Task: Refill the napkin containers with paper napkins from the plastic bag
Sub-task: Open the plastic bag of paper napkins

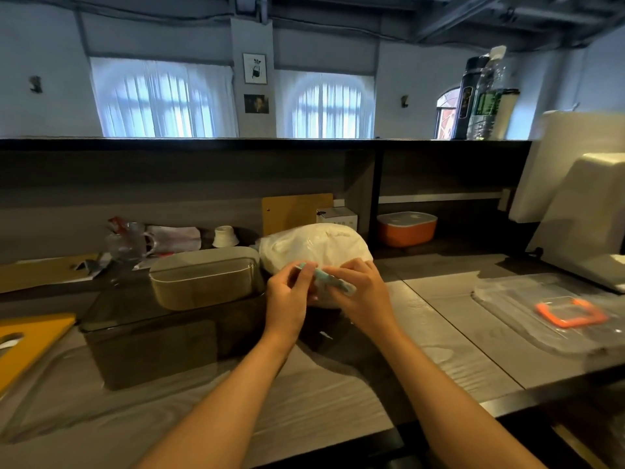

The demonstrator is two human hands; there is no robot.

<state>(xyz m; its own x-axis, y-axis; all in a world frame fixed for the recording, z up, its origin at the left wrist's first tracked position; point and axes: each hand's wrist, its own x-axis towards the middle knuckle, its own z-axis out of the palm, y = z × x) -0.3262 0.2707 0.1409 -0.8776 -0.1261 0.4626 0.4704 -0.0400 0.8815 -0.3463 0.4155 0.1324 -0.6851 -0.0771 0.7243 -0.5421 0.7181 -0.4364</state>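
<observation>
no legible text, bottle label too blurred

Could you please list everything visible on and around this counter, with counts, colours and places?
plastic bag: one, white, full, counter centre
teal strip: one, at the bag's near side, pinched by both hands
napkin container: one, tan-grey, atop a dark box
orange tub: one, clear lid, lower shelf
clear tray: one, right counter, holding an orange frame
bottles: about three, top ledge, right
yellow board: one, far left
left hand: pinches strip
right hand: pinches strip
</observation>
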